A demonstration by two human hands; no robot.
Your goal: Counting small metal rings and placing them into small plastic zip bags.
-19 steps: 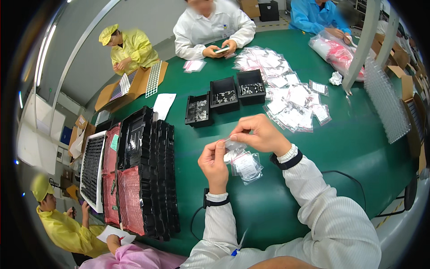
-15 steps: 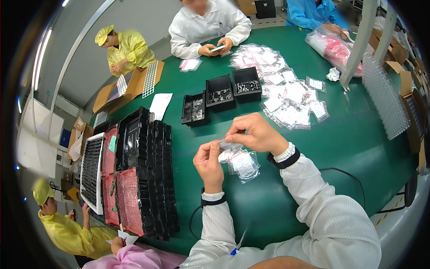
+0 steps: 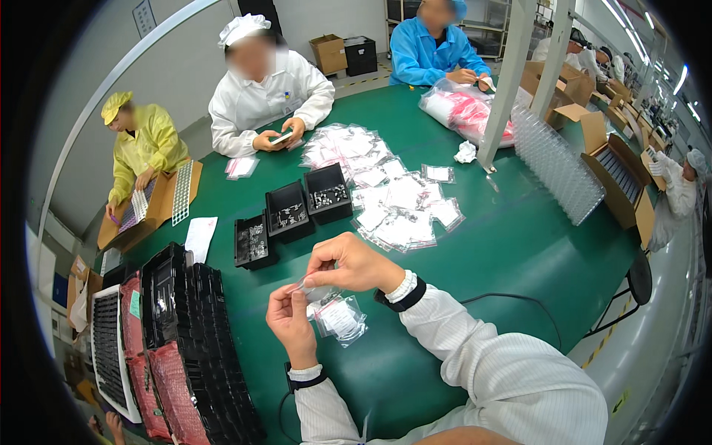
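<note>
Clear bag [image 3: 300,285] pinched above green counter [image 3: 504,252]

Left hand [image 3: 291,320]: thumb and forefinger grasp the bag. Right hand [image 3: 350,265]: thumb and fingers grasp it too, just beside the left fingertips. Bag contents: cannot tell. Clear packets [image 3: 341,319] with white paper lie beneath the hands. Beyond stand three black bins [image 3: 294,232] of small parts; a pile of packets [image 3: 404,204] spreads to their right.

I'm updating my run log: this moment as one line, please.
left hand: pinching clear bag; right hand: pinching same bag; near hands: small bags on green table; beyond: three black bins
</note>
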